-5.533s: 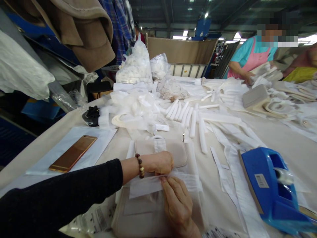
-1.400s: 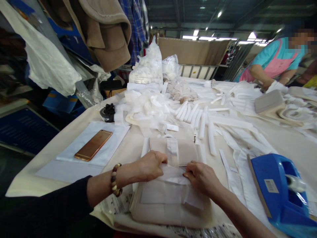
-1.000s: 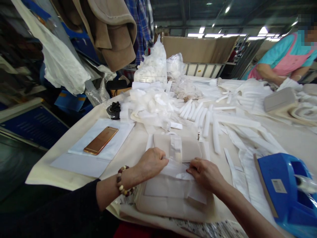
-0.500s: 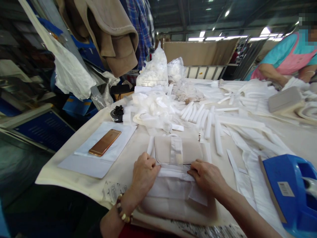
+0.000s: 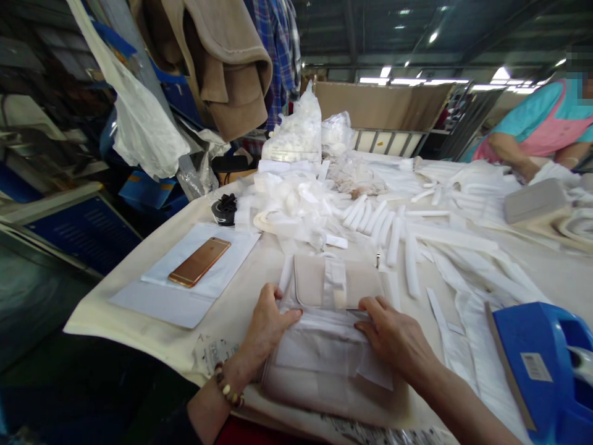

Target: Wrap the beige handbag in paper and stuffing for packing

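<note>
Bench (image 5: 139, 321): one, cloth-covered, fills the lower frame. One person (image 5: 537, 130) in a teal top and pink apron at upper right, across the bench.

Two clothes hang at upper left: a tan coat (image 5: 222, 68) and a plaid shirt (image 5: 278, 49).

Blue tape dispenser (image 5: 551, 371): one, lower right; white label on its side, print too small to read.

Beige pouch (image 5: 333, 364): lower centre, inside a clear plastic bag (image 5: 324, 346). A second beige pouch (image 5: 338, 281) lies just behind it, touching.

Left hand (image 5: 266, 324) presses on the bag's left edge, fingers curled over it. Right hand (image 5: 396, 337) presses flat on the right side, fingers bent at the bag's fold. Neither is closed into a fist.

Two clear sacks (image 5: 296, 130) of white filling stand at upper centre.

White foam tubes (image 5: 384, 225): about ten in a loose row at centre.

Gold phone (image 5: 199, 270): one, on white sheets, centre left.

Printed labels (image 5: 213, 358) under the left wrist; text unreadable.
</note>
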`<move>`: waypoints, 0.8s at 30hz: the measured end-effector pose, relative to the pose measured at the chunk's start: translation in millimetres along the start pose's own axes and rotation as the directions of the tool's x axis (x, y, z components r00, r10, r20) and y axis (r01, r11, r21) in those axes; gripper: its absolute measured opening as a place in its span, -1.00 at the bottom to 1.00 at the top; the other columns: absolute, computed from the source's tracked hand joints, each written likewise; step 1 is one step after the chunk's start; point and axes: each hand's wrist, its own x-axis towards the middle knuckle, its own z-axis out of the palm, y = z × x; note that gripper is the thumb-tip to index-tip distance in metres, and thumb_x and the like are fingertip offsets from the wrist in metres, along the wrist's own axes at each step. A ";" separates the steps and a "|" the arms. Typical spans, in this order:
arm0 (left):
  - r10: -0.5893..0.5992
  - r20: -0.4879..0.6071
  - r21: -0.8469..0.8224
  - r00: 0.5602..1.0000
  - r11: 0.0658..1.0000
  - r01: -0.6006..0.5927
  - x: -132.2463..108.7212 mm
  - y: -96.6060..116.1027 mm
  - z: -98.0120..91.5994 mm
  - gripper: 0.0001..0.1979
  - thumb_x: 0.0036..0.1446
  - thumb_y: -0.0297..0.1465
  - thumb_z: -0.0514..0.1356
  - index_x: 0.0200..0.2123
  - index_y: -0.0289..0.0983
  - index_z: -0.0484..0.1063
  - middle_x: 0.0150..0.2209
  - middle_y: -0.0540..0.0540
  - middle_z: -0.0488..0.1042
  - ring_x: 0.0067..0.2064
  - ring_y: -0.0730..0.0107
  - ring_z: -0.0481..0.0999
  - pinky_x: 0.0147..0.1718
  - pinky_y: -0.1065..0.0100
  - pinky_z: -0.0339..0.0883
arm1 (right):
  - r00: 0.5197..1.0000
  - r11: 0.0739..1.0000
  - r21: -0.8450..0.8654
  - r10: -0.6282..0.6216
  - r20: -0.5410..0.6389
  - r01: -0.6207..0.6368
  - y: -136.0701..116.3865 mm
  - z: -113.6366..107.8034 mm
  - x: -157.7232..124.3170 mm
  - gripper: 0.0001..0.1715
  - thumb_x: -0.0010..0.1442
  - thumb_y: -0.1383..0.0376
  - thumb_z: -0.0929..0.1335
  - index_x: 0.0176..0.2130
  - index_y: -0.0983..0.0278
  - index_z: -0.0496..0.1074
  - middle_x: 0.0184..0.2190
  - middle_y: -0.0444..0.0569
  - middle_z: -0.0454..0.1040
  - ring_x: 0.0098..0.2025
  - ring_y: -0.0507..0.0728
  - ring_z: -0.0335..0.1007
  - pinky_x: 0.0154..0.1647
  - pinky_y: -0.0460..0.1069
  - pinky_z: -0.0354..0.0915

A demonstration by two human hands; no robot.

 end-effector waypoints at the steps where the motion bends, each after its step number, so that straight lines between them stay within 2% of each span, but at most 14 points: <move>1: -0.004 0.007 -0.015 1.000 1.000 0.004 0.1 -0.5 0.2 -0.63 -0.23 -0.36 0.26 -0.36 -0.23 0.13 -0.40 0.05 0.23 -0.34 0.30 0.31 -0.32 0.31 0.18 | 0.994 0.995 -0.031 -0.095 -0.054 0.093 -1.4 1.9 -2.2 -0.87 0.14 0.47 0.30 -0.28 0.27 0.35 -0.34 -0.07 0.41 -0.41 0.07 0.36 -0.46 -0.07 0.11; 4: -0.013 0.015 -0.048 1.000 0.999 0.014 0.9 -0.7 -0.1 -0.63 -0.24 -0.35 0.24 -0.35 -0.23 0.12 -0.39 0.05 0.23 -0.33 0.29 0.31 -0.31 0.31 0.17 | 0.913 0.919 -0.064 -0.395 -0.100 0.390 -6.6 5.9 -6.0 -0.81 0.12 0.54 0.29 -0.34 0.25 0.34 -0.40 -0.09 0.36 -0.38 0.10 0.31 -0.38 -0.04 0.18; 6: -0.017 0.022 -0.065 1.000 0.998 0.019 1.3 -0.5 -0.5 -0.62 -0.24 -0.35 0.24 -0.35 -0.22 0.12 -0.39 0.05 0.23 -0.32 0.28 0.31 -0.31 0.31 0.17 | 0.882 0.885 -0.025 -0.466 -0.073 0.466 -10.1 6.4 -5.0 -0.76 0.12 0.56 0.29 -0.27 0.25 0.35 -0.40 -0.09 0.36 -0.34 0.11 0.30 -0.34 -0.03 0.22; 9: -0.019 0.036 -0.091 0.999 0.996 0.022 1.2 -0.6 -0.8 -0.62 -0.24 -0.35 0.24 -0.35 -0.22 0.11 -0.39 0.05 0.23 -0.30 0.28 0.31 -0.29 0.30 0.18 | 0.881 0.881 0.029 -0.471 -0.042 0.472 -15.4 5.9 0.3 -0.65 0.14 0.59 0.24 -0.14 0.25 0.34 -0.36 -0.08 0.36 -0.33 0.09 0.31 -0.34 -0.05 0.26; 12: -0.005 0.045 -0.116 0.999 0.993 0.010 0.3 -1.5 -0.6 -0.63 -0.21 -0.39 0.24 -0.34 -0.22 0.11 -0.38 0.05 0.22 -0.28 0.30 0.31 -0.27 0.31 0.18 | 0.895 0.894 0.049 -0.444 -0.036 0.445 -21.6 8.8 5.2 -0.68 0.19 0.55 0.22 -0.12 0.25 0.35 -0.35 -0.09 0.35 -0.33 0.06 0.32 -0.32 -0.07 0.28; 16: 0.011 0.047 -0.135 0.999 0.991 -0.004 -0.7 -3.3 0.1 -0.63 -0.19 -0.44 0.25 -0.32 -0.24 0.12 -0.35 0.04 0.23 -0.27 0.32 0.29 -0.25 0.33 0.17 | 0.891 0.895 -0.053 -0.446 -0.087 0.443 -29.2 18.0 6.4 -0.77 0.27 0.40 0.20 -0.09 0.28 0.34 -0.38 -0.06 0.34 -0.38 0.08 0.31 -0.37 -0.05 0.29; 20: 0.006 0.044 -0.129 0.999 0.992 0.000 -0.7 -3.1 0.7 -0.62 -0.17 -0.47 0.26 -0.31 -0.25 0.12 -0.35 0.03 0.23 -0.26 0.34 0.29 -0.25 0.34 0.18 | 0.853 0.867 -0.176 -0.493 -0.169 0.466 -32.5 26.9 5.3 -0.72 0.29 0.35 0.17 -0.06 0.38 0.33 -0.41 -0.03 0.32 -0.43 0.10 0.30 -0.44 0.00 0.29; 24: 0.013 0.035 -0.101 0.999 0.995 -0.010 0.7 -1.4 1.2 -0.62 -0.17 -0.49 0.28 -0.31 -0.26 0.13 -0.35 0.03 0.24 -0.26 0.34 0.30 -0.23 0.34 0.20 | 0.858 0.869 -0.212 -0.484 -0.171 0.448 -31.9 34.7 4.3 -0.70 0.27 0.33 0.21 -0.03 0.40 0.31 -0.40 -0.01 0.32 -0.41 0.11 0.30 -0.44 -0.01 0.29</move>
